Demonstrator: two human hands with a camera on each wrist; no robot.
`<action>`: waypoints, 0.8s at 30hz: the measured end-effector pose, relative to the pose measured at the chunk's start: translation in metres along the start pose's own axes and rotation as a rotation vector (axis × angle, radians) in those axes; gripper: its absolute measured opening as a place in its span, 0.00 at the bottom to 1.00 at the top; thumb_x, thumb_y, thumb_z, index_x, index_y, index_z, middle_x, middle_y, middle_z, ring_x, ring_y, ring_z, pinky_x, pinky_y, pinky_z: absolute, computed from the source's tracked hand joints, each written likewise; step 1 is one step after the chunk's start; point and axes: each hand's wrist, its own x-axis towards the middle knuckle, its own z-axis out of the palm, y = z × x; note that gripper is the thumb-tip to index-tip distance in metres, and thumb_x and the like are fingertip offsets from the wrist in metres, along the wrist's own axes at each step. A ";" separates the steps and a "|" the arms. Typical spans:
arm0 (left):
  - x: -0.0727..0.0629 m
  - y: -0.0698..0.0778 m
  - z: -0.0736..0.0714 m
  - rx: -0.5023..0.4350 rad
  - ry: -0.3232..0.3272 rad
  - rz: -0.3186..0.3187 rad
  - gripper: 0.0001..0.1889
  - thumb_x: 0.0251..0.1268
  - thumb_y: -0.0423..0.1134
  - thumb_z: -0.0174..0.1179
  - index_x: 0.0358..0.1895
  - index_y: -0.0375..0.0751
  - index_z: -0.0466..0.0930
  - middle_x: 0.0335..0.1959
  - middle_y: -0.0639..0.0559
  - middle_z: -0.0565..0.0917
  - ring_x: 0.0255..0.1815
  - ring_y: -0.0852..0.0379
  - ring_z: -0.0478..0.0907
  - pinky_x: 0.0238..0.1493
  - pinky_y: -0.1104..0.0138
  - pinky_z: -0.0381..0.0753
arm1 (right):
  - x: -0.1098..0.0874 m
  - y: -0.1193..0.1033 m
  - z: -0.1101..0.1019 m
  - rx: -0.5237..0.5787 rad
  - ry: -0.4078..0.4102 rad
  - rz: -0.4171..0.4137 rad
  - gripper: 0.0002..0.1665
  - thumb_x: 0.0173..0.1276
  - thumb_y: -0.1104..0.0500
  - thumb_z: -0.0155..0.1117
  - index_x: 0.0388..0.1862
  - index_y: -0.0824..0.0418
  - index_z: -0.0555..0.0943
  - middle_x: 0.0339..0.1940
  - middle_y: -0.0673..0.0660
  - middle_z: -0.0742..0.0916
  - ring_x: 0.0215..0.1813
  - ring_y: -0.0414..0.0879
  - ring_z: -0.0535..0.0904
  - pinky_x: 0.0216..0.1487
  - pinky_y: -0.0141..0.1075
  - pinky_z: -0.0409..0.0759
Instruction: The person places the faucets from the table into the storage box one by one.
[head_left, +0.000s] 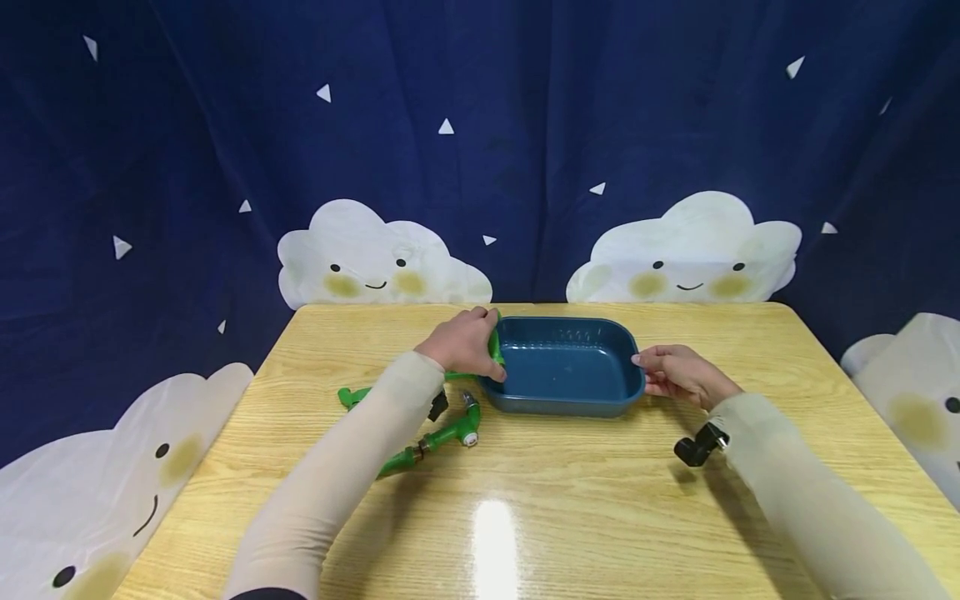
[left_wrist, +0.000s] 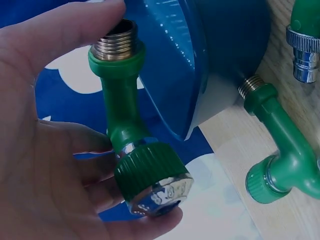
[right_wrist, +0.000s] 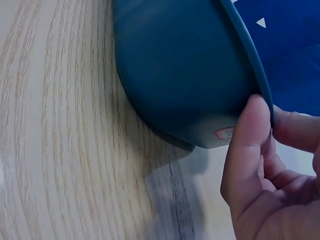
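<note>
1. Left hand is wrapped round a green tap, thumb by its threaded metal mouth and fingers curled behind the body; a ribbed green collar with a chrome cap forms the tap's other end.
2. This held tap is at the left end of the blue rectangular basin, over or just beside its rim; whether tap and rim touch, I cannot tell.
3. Right hand is clamped on the basin's right end, pinching the rim between thumb and fingers; a small red-edged label is on the basin's outer wall, near those fingers.
4. The basin's opening faces up, with nothing visible on its floor.
5. Left of the basin, just beside its wall, lies a second green tap, its brass threaded end turned toward the basin.
6. Left of the basin and nearer the person lies a third green tap with a chrome nozzle, partly hidden by the left sleeve.
7. Under the basin is a wood-grain tabletop; behind the basin hangs a dark blue curtain with white triangles and smiling clouds.
</note>
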 end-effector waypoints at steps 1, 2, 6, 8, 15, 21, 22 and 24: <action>0.001 0.001 0.000 0.005 -0.002 0.003 0.56 0.50 0.61 0.72 0.79 0.43 0.53 0.72 0.45 0.67 0.67 0.47 0.71 0.59 0.52 0.79 | 0.000 0.000 0.000 -0.001 0.003 0.000 0.16 0.79 0.57 0.51 0.56 0.68 0.69 0.27 0.47 0.82 0.29 0.34 0.80 0.36 0.27 0.84; 0.001 0.002 0.001 0.011 -0.002 0.007 0.55 0.50 0.61 0.72 0.79 0.43 0.54 0.71 0.45 0.68 0.66 0.47 0.72 0.58 0.52 0.80 | 0.000 0.000 0.000 -0.006 0.007 0.000 0.16 0.79 0.57 0.51 0.56 0.68 0.69 0.27 0.47 0.81 0.29 0.34 0.80 0.36 0.26 0.84; 0.005 0.008 0.002 0.031 -0.004 0.017 0.55 0.50 0.62 0.71 0.78 0.42 0.54 0.69 0.45 0.70 0.66 0.46 0.72 0.58 0.51 0.80 | -0.001 0.002 0.000 -0.021 0.015 -0.003 0.17 0.79 0.57 0.51 0.57 0.69 0.69 0.26 0.47 0.81 0.29 0.34 0.80 0.36 0.27 0.84; 0.007 0.011 0.003 0.043 -0.008 0.021 0.56 0.50 0.62 0.71 0.78 0.42 0.54 0.70 0.45 0.70 0.67 0.46 0.72 0.60 0.51 0.79 | -0.002 0.002 0.001 -0.021 0.016 -0.004 0.18 0.79 0.57 0.51 0.57 0.69 0.68 0.26 0.47 0.81 0.29 0.34 0.80 0.35 0.27 0.84; 0.012 0.023 0.009 0.058 -0.046 0.038 0.55 0.52 0.62 0.70 0.79 0.43 0.53 0.75 0.45 0.66 0.72 0.47 0.69 0.64 0.51 0.77 | -0.004 0.001 0.004 -0.028 0.030 -0.003 0.22 0.79 0.56 0.51 0.61 0.71 0.67 0.28 0.47 0.82 0.29 0.34 0.81 0.35 0.27 0.85; 0.021 0.026 0.011 0.073 -0.058 0.038 0.55 0.53 0.62 0.70 0.79 0.43 0.52 0.77 0.46 0.64 0.74 0.46 0.66 0.66 0.51 0.76 | -0.004 0.000 0.005 -0.030 0.040 -0.003 0.21 0.79 0.56 0.52 0.60 0.70 0.68 0.27 0.47 0.83 0.28 0.34 0.81 0.35 0.26 0.84; 0.023 0.025 0.011 0.077 -0.062 0.039 0.55 0.53 0.62 0.70 0.79 0.43 0.52 0.77 0.46 0.63 0.75 0.46 0.65 0.66 0.51 0.76 | -0.004 -0.001 0.005 -0.029 0.041 -0.006 0.20 0.79 0.56 0.52 0.60 0.70 0.68 0.27 0.47 0.83 0.28 0.34 0.81 0.34 0.26 0.84; 0.027 0.024 0.011 0.075 -0.075 0.042 0.55 0.53 0.62 0.70 0.80 0.43 0.51 0.77 0.45 0.63 0.75 0.46 0.65 0.67 0.52 0.75 | -0.003 -0.001 0.005 -0.031 0.038 -0.012 0.19 0.78 0.56 0.52 0.58 0.69 0.69 0.27 0.47 0.83 0.28 0.34 0.81 0.34 0.26 0.84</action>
